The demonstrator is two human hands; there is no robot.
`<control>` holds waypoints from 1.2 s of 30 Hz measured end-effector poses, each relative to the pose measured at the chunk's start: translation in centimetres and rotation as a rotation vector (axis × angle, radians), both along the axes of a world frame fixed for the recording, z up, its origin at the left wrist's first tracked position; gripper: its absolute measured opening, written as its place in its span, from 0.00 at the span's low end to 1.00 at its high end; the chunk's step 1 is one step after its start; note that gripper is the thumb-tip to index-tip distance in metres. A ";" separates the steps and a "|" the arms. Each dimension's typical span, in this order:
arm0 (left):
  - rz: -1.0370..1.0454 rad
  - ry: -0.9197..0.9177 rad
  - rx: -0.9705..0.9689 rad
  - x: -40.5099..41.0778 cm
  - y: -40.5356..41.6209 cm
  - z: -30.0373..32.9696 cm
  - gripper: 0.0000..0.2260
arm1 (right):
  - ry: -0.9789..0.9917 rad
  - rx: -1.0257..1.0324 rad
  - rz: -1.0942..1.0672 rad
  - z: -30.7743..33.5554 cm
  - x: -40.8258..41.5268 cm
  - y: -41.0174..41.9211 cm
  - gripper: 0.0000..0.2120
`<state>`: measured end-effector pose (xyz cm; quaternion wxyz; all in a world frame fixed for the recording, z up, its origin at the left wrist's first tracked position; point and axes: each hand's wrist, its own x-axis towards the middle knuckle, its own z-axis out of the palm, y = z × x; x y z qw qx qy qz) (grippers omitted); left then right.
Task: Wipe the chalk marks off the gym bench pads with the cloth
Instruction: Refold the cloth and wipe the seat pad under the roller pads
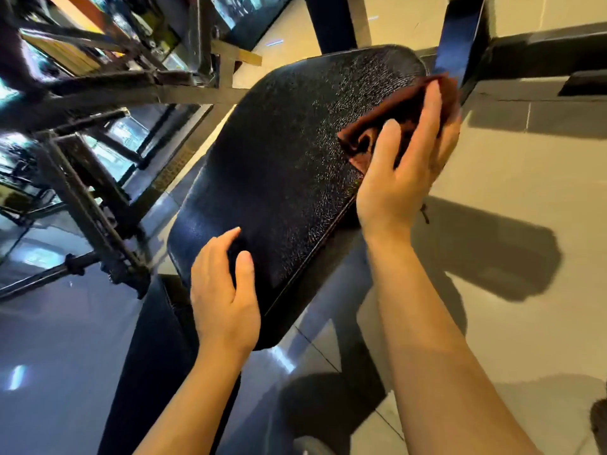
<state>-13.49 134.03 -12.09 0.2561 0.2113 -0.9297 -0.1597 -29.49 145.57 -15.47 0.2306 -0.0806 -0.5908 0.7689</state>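
Observation:
A black textured bench pad (289, 165) fills the middle of the view, tilted from lower left to upper right. No chalk marks stand out on its grain. My right hand (407, 162) presses a dark red-brown cloth (394, 116) against the pad's upper right edge, fingers straight over the fabric and the thumb lying on a fold. My left hand (223, 293) rests on the pad's near lower corner, fingers loosely bent over the edge and the thumb on top. A second dark pad (147, 356) runs down toward the bottom left.
Black steel frame bars (98, 205) of gym equipment crowd the left side. A dark upright post (460, 37) stands just behind the cloth at the top right. Beige floor tiles (525, 257) lie to the right, with dark shadows across them.

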 end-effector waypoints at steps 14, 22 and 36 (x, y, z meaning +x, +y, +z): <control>-0.002 -0.043 -0.014 0.0 -0.8 -0.2 0.21 | -0.001 0.037 0.157 -4.0 15.5 -2.8 0.18; 0.008 -0.053 -0.025 0.0 -0.8 -0.2 0.22 | -0.018 -0.144 -0.050 -1.6 -0.9 0.8 0.16; 0.036 -0.123 -0.103 -0.4 -0.2 0.0 0.25 | -0.035 -0.010 0.136 -2.3 11.4 -1.0 0.18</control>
